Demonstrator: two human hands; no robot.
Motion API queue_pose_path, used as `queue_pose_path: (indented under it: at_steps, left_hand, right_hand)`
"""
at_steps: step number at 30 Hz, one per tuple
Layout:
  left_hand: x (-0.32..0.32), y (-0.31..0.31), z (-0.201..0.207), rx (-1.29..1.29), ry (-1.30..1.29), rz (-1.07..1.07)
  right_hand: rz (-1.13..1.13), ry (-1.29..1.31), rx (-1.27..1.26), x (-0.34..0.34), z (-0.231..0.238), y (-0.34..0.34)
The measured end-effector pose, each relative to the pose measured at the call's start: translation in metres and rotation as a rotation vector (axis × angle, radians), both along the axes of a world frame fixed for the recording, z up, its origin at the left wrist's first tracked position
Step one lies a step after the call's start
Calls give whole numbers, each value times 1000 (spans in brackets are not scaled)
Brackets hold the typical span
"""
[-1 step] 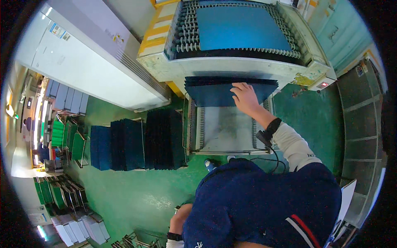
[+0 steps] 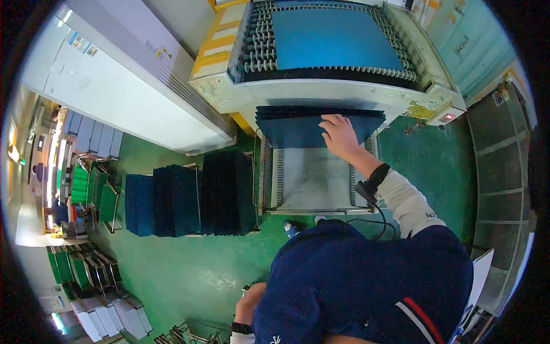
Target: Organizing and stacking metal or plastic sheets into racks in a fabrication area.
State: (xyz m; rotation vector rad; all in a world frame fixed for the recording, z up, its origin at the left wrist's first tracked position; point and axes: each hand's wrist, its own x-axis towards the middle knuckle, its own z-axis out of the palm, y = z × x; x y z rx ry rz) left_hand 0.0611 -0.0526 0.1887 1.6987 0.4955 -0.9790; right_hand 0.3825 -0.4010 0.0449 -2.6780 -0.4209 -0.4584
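My right hand (image 2: 339, 136) reaches forward onto a stack of dark blue boards (image 2: 292, 129) standing upright at the far end of a metal rack cart (image 2: 312, 183). Its fingers lie over the top edge of the front board. A black band and cable sit on that wrist. My left hand (image 2: 250, 305) hangs low at my side near the bottom edge, away from any object, and its fingers are partly hidden. Behind the cart stands a roller conveyor machine (image 2: 321, 92) with a blue board (image 2: 335, 40) lying flat on its rollers.
Rows of dark blue and black boards (image 2: 189, 200) stand in racks on the green floor left of the cart. A long white cabinet (image 2: 114, 74) runs along the upper left. Green racks (image 2: 86, 192) and grey bins (image 2: 109, 321) line the far left. A grey partition (image 2: 504, 172) closes the right.
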Motion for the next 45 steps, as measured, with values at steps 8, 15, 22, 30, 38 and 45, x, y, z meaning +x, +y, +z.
queue_pose_path:
  at_steps: [8, 15, 22, 30, 38, 45]
  left_hand:
    - [2, -6, 0, -42, -132, 189]
    - [-3, 6, -20, -20, -78, 58]
    - [-3, 11, -30, 1, -76, -7]
    - [-4, 13, -34, 25, -86, -58]
    - [-7, 15, -43, 67, -115, -138]
    - [-6, 15, -49, 146, -172, -259]
  right_hand:
    - [0, -11, -4, 0, -2, 2]
    - [-3, 93, -98, -3, -8, 2]
    - [5, 195, -97, -13, -19, 7]
    - [115, 58, -50, 13, 3, 37]
    - [175, 5, -78, 25, -4, 55]
    - [186, 42, 19, 24, 0, 60]
